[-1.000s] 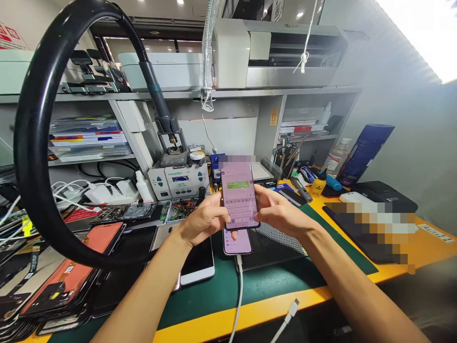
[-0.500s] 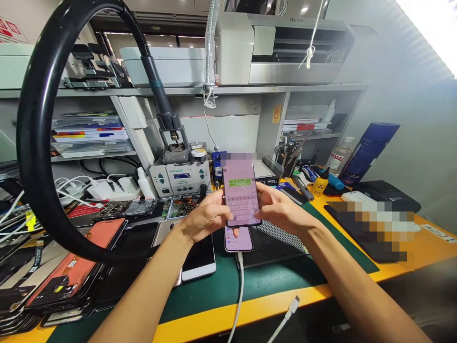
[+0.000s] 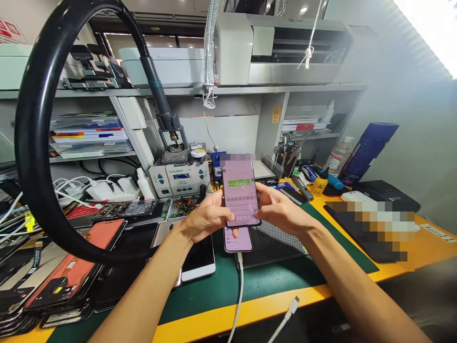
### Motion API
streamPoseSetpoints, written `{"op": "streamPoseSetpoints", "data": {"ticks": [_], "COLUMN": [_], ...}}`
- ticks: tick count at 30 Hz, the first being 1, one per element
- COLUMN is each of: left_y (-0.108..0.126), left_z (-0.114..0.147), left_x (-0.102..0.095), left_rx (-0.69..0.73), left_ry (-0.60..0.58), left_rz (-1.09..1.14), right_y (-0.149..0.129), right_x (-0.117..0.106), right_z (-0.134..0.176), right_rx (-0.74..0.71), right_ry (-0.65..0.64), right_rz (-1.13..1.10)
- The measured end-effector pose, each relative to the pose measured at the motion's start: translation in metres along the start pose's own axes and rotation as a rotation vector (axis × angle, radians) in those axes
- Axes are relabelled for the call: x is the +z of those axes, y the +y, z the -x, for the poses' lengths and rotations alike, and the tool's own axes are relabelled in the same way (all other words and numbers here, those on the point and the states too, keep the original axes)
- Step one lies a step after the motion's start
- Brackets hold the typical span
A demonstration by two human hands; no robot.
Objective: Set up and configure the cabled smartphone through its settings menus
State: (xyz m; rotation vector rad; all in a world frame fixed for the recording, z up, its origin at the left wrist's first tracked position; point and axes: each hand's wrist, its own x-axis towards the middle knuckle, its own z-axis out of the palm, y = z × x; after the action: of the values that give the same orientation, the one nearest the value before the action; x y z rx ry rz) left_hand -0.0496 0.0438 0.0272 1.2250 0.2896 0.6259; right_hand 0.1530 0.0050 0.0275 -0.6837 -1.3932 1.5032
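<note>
Between both hands, above the bench, I hold a smartphone (image 3: 240,190) upright with its screen towards me. The screen shows a chat with a green message bubble and an on-screen keyboard. My left hand (image 3: 210,215) grips the phone's left edge, its thumb over the keys and a fingertip showing below the phone. From the other side, my right hand (image 3: 276,209) closes on the right edge, thumb at the lower right keys. Behind and below lies a second phone (image 3: 238,240), lit and partly hidden, with a white charging cable (image 3: 241,281) at its bottom end.
Stacked phone parts (image 3: 82,257) crowd the left, beside a white phone (image 3: 199,259). A black hose (image 3: 34,143) arches over them towards a soldering or hot-air station (image 3: 180,178). A perforated black pad (image 3: 278,240) lies on the green mat (image 3: 200,305). A yellow bottle (image 3: 319,185) stands right.
My left thumb has shifted slightly over the keyboard. Both hands keep hold of the smartphone, and the rest of the bench looks the same.
</note>
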Motion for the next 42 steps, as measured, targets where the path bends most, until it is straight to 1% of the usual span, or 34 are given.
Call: {"op": "streamPoseSetpoints", "data": {"ticks": [14,19,23,30,33,37,42], "left_y": [-0.0015,-0.0034,-0.0020,-0.0001,-0.0003,0.0000,0.0007], "left_z": [-0.0009,-0.0012,-0.0010,-0.0022,-0.0029,-0.0034,-0.0037], "left_x": [-0.0001,-0.0014,-0.0013,-0.0013,-0.0020,-0.0019,-0.0007], "left_rx": [0.008,0.007,0.006,-0.035,-0.033,-0.033,-0.046], "left_ry": [-0.004,0.015,0.010,0.080,0.083,0.058,0.087], "left_rz": [-0.006,-0.023,0.014,0.139,0.153,0.154,0.157], "right_y": [-0.0021,-0.0017,-0.0015,-0.0023,-0.0030,-0.0031,-0.0017], "right_x": [0.0016,0.0013,0.0011,0.0018,0.0029,0.0030,0.0013], "right_z": [0.0000,0.0002,0.0001,0.0002,0.0001,0.0001,-0.0003], "right_rx": [-0.004,-0.001,0.001,0.013,0.015,0.007,-0.002], "right_ry": [-0.008,-0.004,-0.008,0.000,0.009,0.002,-0.012], "right_rz": [0.002,-0.004,-0.009,-0.002,-0.010,-0.005,0.003]}}
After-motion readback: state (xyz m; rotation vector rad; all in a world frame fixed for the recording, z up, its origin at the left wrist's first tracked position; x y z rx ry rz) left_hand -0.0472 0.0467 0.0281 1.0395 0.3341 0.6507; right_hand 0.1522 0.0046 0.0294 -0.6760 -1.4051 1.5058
